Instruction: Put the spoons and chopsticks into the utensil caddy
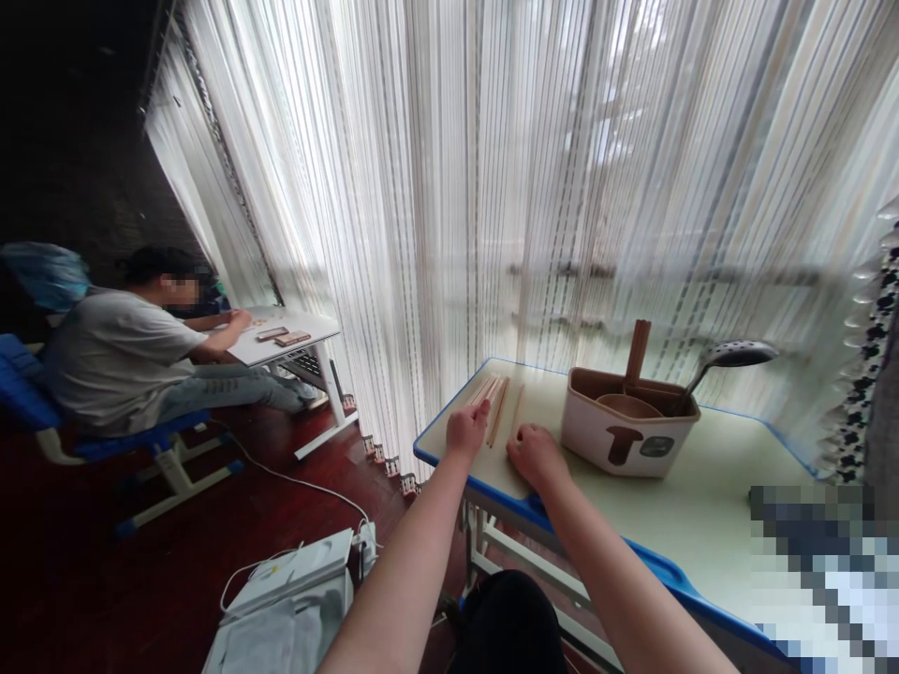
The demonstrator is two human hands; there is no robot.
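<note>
My left hand [467,429] is closed around several thin wooden chopsticks [486,389], which point away from me above the table's left part. More pale chopsticks [498,414] lie on the tabletop just right of that hand. My right hand [537,455] rests at the near edge with its fingers curled down; what they hold, if anything, is hidden. A single chopstick [518,408] lies just beyond its fingertips. Right of my right hand stands a white-and-brown utensil holder [622,447]. In it are a bundle of brown sticks [637,352] and a slotted ladle [741,353].
The pale table [709,510] has a blue rim. Sheer curtains [449,206] hang behind it. At left, a person [133,346] sits at another table [316,329] with small items on it. A white appliance with cables [287,599] stands on the floor left of me.
</note>
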